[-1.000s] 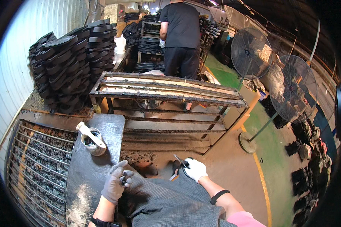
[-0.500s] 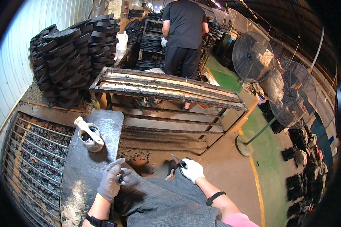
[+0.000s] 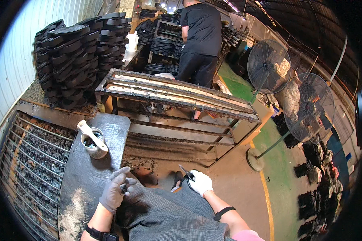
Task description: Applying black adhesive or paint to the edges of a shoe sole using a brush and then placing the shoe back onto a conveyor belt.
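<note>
My right hand (image 3: 201, 183), in a white glove, is closed round the dark handles of a pair of scissors (image 3: 186, 171). Their blades point up and to the left, above my lap. My left hand (image 3: 114, 190) wears a grey glove and hovers beside the dark bench top, with its fingers apart and slightly bent. Nothing shows in it. A grey cloth apron (image 3: 165, 213) covers my lap between the two hands. On the bench (image 3: 82, 168) beyond my left hand stands a metal cup (image 3: 96, 151) of dark liquid, with a pale-handled brush (image 3: 88, 131) lying across its rim.
A metal rack (image 3: 177, 96) with dark-crusted bars stands ahead. To its left rise stacks of black sole-like pieces (image 3: 68, 60). A barred grate (image 3: 32, 172) lies left of the bench. Two floor fans (image 3: 309, 108) stand at right. Beyond the rack, a person (image 3: 201, 40) in black stands.
The whole view has shifted a little. The person beyond the rack has turned and moved slightly right. Both my hands keep nearly the same pose, the scissors still in the right.
</note>
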Available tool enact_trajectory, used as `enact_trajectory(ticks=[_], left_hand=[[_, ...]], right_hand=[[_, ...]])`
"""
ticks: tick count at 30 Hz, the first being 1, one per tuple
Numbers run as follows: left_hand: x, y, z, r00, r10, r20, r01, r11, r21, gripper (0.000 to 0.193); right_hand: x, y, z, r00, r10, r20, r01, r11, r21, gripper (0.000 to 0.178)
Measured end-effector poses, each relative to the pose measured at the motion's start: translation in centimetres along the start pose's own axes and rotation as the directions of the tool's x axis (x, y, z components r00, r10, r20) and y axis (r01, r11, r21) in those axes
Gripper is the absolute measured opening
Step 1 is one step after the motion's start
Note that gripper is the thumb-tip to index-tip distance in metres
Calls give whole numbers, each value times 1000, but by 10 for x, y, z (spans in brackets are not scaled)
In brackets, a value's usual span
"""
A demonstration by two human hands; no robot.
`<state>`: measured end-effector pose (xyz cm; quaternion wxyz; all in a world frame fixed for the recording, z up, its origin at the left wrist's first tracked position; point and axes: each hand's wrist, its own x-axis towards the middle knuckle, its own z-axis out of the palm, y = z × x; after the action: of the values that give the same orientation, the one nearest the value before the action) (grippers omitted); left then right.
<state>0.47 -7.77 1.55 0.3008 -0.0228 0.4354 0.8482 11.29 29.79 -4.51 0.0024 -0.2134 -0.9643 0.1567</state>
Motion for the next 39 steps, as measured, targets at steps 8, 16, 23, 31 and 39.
enact_trajectory(ticks=[8,16,23,31,39], left_hand=[[-3,4,3,1000,-14,5,14,1000,11,51],[-3,4,3,1000,-6,-5,6,1000,10,55],[-3,4,3,1000,-7,3,7,1000,10,56],[-6,6,6,1000,3,-10,-3,999,35,52],[-5,5,9,1000,11,-28,-10,999,32,49]], right_hand=[[1,4,4,1000,-5,-20,4,1000,-5,41],[2,6,5,1000,-12,-14,12,1000,-14,42],[1,4,2,1000,-13,-17,13,1000,-10,41],[0,-1,-2,1000,7,21,-7,1000,-14,42],[2,2,0,1000,2,5,-2,1000,-16,43]])
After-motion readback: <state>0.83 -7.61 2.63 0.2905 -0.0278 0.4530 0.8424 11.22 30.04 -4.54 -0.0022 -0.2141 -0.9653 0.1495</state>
